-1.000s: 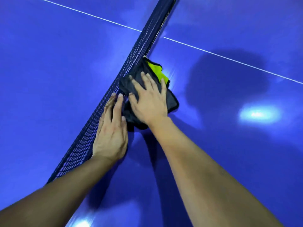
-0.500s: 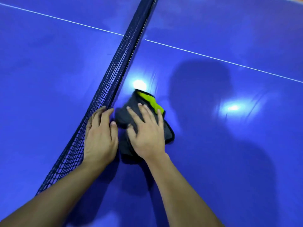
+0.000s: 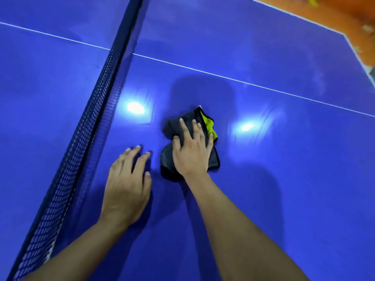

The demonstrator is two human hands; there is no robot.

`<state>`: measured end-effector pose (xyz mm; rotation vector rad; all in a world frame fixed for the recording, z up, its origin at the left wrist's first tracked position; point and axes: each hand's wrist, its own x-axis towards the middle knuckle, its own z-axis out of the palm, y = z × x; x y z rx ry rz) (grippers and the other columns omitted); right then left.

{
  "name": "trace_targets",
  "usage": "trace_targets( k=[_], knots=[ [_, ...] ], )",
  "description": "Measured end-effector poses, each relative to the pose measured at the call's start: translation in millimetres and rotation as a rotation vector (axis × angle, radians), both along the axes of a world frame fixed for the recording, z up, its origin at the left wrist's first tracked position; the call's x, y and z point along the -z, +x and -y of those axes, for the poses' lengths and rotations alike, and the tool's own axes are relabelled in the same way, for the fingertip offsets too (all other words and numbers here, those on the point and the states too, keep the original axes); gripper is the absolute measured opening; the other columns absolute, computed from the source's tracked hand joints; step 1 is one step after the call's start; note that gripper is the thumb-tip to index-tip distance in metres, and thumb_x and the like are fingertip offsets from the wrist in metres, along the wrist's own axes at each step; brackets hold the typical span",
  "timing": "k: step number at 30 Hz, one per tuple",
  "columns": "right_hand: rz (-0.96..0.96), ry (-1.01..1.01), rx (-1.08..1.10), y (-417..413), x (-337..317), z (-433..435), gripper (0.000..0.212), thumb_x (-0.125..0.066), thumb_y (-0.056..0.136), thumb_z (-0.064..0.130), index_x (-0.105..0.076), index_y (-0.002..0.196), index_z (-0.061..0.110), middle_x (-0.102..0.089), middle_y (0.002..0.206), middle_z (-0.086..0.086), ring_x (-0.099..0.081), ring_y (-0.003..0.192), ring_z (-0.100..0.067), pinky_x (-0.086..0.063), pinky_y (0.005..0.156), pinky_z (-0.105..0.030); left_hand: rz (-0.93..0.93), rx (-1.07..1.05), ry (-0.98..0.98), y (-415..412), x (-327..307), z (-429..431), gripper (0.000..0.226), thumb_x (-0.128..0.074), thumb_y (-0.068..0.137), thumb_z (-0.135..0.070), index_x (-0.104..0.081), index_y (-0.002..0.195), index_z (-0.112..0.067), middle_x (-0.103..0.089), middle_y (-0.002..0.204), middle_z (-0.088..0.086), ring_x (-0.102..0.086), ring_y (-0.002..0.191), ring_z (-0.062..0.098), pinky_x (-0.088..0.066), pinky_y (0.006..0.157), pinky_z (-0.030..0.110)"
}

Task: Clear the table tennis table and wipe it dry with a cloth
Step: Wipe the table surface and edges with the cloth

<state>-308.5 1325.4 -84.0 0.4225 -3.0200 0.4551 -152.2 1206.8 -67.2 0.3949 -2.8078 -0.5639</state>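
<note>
A glossy blue table tennis table [image 3: 284,179] with white lines fills the view, orange floor [image 3: 324,11] beyond its far corner, a dark mesh net [image 3: 89,126] crossing at left. Right of the net, the right hand [image 3: 192,153] presses spread fingers on a crumpled dark grey-and-lime cloth [image 3: 168,161]; the left hand [image 3: 127,187] rests splayed between them.

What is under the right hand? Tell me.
A dark cloth with a yellow-green patch, on the blue table. The right hand covers the cloth's middle.
</note>
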Motion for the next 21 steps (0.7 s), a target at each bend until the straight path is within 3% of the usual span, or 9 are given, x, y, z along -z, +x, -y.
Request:
trace_targets(
  k=[10,14,21],
  knots=[
    [0.040,-0.033,-0.432,-107,2,3,0.054,-0.042,0.099,0.048,-0.039,0.153,0.044,-0.031,0.165,0.005,-0.020,0.154,-0.011,-0.002,0.125,-0.048,0.076,0.038,-0.021,-48,-13,-74,0.049,-0.044,0.095,-0.024,-0.055,0.140,-0.007,-0.047,0.149,0.016,-0.044,0.138,0.038,-0.038,0.111,0.052],
    [-0.002,-0.030,-0.182,-187,0,-55,0.056,-0.045,0.099,0.049,-0.038,0.154,0.041,-0.033,0.165,0.000,-0.025,0.152,-0.015,-0.007,0.125,-0.049,0.079,0.083,-0.035,-84,-17,-127,0.049,-0.046,0.095,-0.023,-0.054,0.140,-0.007,-0.046,0.150,0.017,-0.043,0.138,0.038,-0.038,0.111,0.052],
    [0.076,-0.001,0.184,-302,-10,-262,0.057,-0.037,0.100,0.046,-0.035,0.156,0.040,-0.028,0.166,-0.001,-0.022,0.153,-0.016,-0.001,0.126,-0.047,0.109,0.175,-0.064,-151,-8,-245,0.052,-0.039,0.098,-0.028,-0.052,0.145,-0.009,-0.042,0.155,0.015,-0.040,0.143,0.036,-0.033,0.116,0.050]
  ],
)
